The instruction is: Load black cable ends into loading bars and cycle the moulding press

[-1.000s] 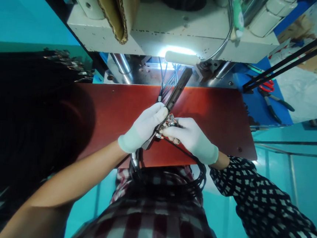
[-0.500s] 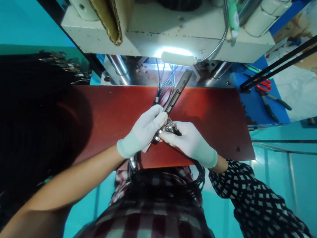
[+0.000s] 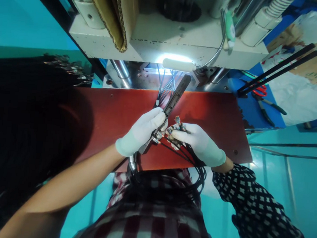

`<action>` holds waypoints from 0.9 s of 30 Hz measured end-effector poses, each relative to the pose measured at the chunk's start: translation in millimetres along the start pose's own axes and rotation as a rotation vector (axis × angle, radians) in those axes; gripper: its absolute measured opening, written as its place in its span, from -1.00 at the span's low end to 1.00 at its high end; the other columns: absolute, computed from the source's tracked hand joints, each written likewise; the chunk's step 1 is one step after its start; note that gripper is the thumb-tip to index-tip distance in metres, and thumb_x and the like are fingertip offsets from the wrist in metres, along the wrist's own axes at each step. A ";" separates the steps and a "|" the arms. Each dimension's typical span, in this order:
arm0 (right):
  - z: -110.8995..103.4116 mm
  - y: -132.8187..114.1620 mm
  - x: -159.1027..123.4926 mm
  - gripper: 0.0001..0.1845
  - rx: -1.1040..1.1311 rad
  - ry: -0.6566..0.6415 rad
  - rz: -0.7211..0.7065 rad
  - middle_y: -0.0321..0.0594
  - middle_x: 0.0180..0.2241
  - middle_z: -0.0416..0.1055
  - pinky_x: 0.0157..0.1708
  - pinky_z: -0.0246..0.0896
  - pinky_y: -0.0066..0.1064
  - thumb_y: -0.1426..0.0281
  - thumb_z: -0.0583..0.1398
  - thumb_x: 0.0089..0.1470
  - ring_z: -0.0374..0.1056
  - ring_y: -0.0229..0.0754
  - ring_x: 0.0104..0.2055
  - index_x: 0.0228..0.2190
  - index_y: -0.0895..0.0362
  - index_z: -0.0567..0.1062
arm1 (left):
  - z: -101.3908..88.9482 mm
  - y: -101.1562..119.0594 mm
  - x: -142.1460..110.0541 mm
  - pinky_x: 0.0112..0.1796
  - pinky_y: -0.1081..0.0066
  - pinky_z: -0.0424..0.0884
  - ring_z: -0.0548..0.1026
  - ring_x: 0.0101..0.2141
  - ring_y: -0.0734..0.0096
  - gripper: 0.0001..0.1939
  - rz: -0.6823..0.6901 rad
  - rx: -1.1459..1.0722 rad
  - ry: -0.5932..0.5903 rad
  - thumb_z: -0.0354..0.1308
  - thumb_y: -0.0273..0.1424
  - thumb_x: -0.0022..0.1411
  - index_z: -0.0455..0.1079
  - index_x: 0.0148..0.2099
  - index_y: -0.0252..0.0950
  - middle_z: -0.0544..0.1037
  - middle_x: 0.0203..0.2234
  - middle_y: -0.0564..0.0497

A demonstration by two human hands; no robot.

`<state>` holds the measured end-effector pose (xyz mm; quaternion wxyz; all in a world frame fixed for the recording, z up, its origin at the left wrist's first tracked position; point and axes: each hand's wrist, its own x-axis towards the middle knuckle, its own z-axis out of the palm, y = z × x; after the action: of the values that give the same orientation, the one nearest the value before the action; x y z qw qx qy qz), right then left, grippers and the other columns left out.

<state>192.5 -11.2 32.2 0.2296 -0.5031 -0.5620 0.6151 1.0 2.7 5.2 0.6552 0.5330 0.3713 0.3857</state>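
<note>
My gloved left hand is closed around a long dark metal bar with slots, which slants up and right over the red board. Cable ends with metal connectors sit against the bar's lower part, just beside my left fingers. My gloved right hand grips a bunch of cables, whose metal connectors poke out between thumb and fingers. Black cables run from there down in loops over my lap. How the connectors by the bar are seated is too small to tell.
Under the hands lies a red board. Behind it stands a press with a lit lamp and thin cables below. A heap of black cables fills the left. Red-handled pliers lie on the right.
My right hand has moved right, away from the bar, with the bunch of cable connectors in it. My left hand still holds the bar. The view has shifted slightly.
</note>
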 end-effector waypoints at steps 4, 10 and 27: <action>-2.6 2.9 0.2 -0.74 -0.074 0.022 -0.025 -0.31 -0.47 0.45 -0.36 0.15 -0.42 0.25 0.25 0.13 0.31 -0.25 -0.39 -0.49 0.17 0.48 | -0.2 -0.8 -0.1 -0.56 0.46 0.17 0.21 -0.59 0.54 -0.60 -0.026 -0.025 -0.011 0.02 -0.06 0.39 0.30 -0.33 -0.29 0.31 -0.55 0.08; -1.8 0.1 -0.6 -0.65 -0.086 -0.014 0.015 -0.32 -0.58 0.40 -0.46 0.11 -0.40 0.22 0.22 0.16 0.27 -0.27 -0.50 -0.58 0.14 0.46 | 0.1 -2.8 0.1 -0.55 0.46 0.19 0.23 -0.58 0.54 -0.61 -0.022 -0.043 -0.038 0.01 -0.08 0.40 0.29 -0.33 -0.29 0.31 -0.53 0.08; 17.0 -4.2 4.2 -0.78 -0.029 0.108 -0.169 -0.38 -0.55 0.36 -0.42 0.08 -0.45 0.38 0.24 0.09 0.22 -0.32 -0.46 -0.55 0.17 0.41 | 2.2 -3.2 -3.3 -0.59 0.46 0.21 0.26 -0.59 0.52 -0.67 -0.079 -0.086 -0.063 0.02 -0.12 0.41 0.24 -0.29 -0.26 0.32 -0.55 0.10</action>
<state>174.8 -14.3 32.3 0.3032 -0.4894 -0.5982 0.5574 1.9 -1.6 2.7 0.7035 0.5011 0.3546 0.3581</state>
